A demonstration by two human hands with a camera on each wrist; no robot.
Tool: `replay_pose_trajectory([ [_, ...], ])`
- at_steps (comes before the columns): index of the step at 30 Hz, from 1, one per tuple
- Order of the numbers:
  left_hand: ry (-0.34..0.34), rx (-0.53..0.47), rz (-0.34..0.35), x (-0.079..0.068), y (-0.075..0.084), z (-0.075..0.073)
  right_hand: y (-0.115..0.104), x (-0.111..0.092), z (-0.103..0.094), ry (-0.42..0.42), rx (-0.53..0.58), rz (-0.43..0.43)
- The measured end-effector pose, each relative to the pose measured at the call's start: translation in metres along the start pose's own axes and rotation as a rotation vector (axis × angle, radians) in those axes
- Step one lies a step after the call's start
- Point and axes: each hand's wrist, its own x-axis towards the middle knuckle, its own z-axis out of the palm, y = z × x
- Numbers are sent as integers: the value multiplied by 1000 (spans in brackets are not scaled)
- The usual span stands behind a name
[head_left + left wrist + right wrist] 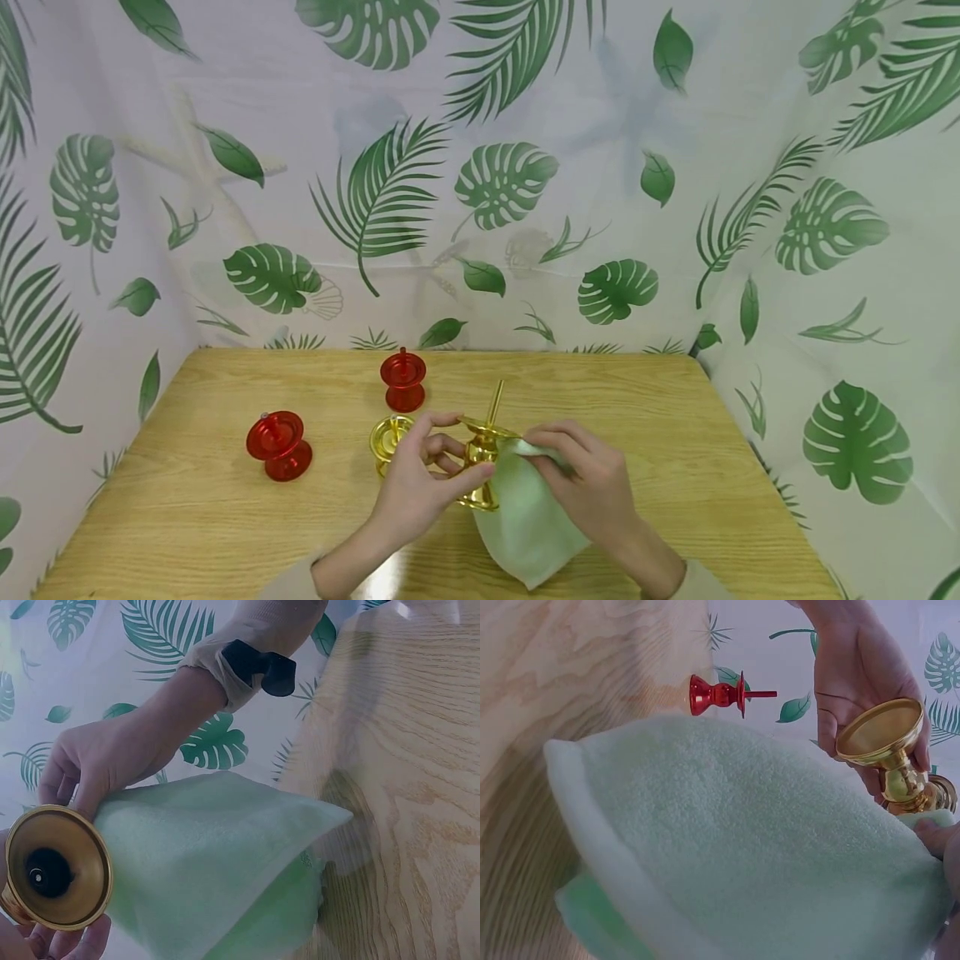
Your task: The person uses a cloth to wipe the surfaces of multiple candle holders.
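Note:
Above the table, my left hand grips a shiny gold candle holder by its waist, thumb on the near side and fingers around the far side. Its thin gold rod points up, slightly tilted. My right hand pinches a pale green cloth at the right edge of the holder's upper dish. Most of the cloth hangs loose below the fingers, its soft pile visible in the right wrist view. From the left wrist, the hollow underside of the candle holder's base shows.
A second gold candle holder stands just behind my left hand, partly hidden. Two red candle holders stand farther off, one at the left and one at the back. Leaf-printed sheeting encloses the wooden table.

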Motion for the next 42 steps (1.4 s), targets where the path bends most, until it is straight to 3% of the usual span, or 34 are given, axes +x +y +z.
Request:
replay_pose_trajectory([
  [6, 2, 30, 27, -2, 3, 2, -4, 2, -1, 21, 20, -28],
  [12, 94, 179, 31, -5, 4, 4, -15, 11, -2, 31, 20, -120],
  [20, 184, 441, 186, -7, 1, 8, -27, 20, 4, -5, -14, -110],
  [24, 204, 524, 243, -7, 1, 9, -32, 22, 7, -30, -55, -111],
  [28, 201, 509, 230, -6, 0, 8, -34, 23, 8, -40, -72, -113],
  [35, 186, 380, 155, -5, -2, 6, -31, 17, 5, -49, -45, -72],
  [42, 203, 319, 158, -3, 1, 2, -23, 8, 1, -56, -41, -31],
])
